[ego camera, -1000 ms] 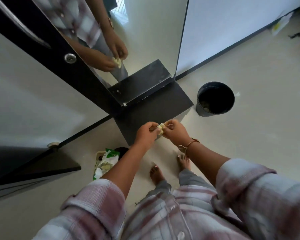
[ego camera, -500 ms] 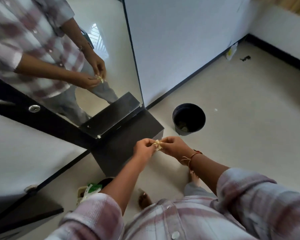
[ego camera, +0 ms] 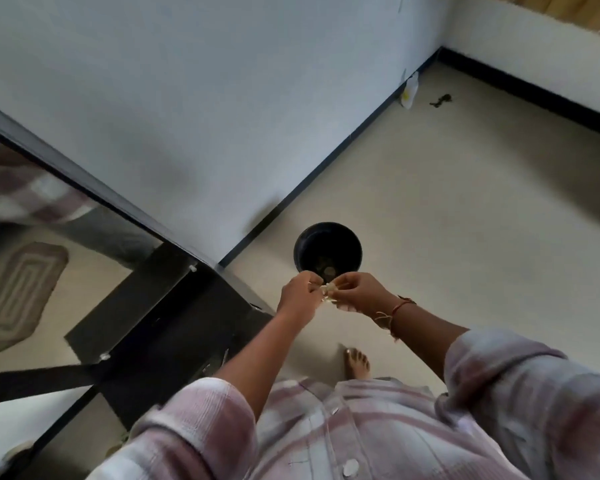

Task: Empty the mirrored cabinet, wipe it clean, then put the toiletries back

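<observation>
My left hand (ego camera: 300, 297) and my right hand (ego camera: 355, 292) meet in front of me and pinch a small crumpled cream-coloured scrap (ego camera: 328, 292) between their fingertips. The hands hover just in front of and above a black round bin (ego camera: 328, 251) that stands on the floor. The mirrored cabinet's mirror (ego camera: 45, 271) fills the left side, with its dark shelf (ego camera: 174, 323) jutting out below it, to the left of my hands. What the scrap is made of I cannot tell.
A white wall (ego camera: 222, 116) with a black skirting runs behind the bin to a corner at the upper right. A white packet (ego camera: 409, 91) and a dark bit of litter (ego camera: 440, 99) lie on the beige floor near that corner. My bare foot (ego camera: 357, 363) stands below my hands.
The view has swung to the right and I have stepped toward the bin. Both hands, still pinching the scrap, are now just in front of the bin's rim.
</observation>
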Motion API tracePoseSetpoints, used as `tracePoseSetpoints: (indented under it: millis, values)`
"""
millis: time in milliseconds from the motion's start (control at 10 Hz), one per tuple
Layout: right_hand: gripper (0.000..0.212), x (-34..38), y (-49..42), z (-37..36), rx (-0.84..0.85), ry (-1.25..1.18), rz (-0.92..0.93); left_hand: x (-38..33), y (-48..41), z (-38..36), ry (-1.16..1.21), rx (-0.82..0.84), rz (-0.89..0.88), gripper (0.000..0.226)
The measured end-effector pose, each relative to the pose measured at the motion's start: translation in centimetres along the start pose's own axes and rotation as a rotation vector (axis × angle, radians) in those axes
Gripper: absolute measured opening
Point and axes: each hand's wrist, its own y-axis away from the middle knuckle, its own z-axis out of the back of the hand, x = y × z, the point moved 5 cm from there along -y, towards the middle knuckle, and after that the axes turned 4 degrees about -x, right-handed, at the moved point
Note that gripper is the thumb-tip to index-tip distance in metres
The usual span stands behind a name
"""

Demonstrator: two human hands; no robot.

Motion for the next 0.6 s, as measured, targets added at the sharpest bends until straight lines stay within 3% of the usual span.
tracePoseSetpoints:
  millis: [100,300,600]
  values:
    - [0.021,0.8,-2.9,2.7,-0.193,0.12,0.024,-1.6,-2.8,-0.4,-0.054,0.034,-0.036,0.025]
    - [0.025,2.8,-8.7,4.6,-0.382,0.304,0.019,-1.5,-9.0,0.4,-0.131,0.094,0.006,0.029]
    - [0.027,6.4,-18.8,3.7,-0.408,0.592,-0.011,-0.7,-17.9,1.5,-0.173,0.148,0.079,0.031]
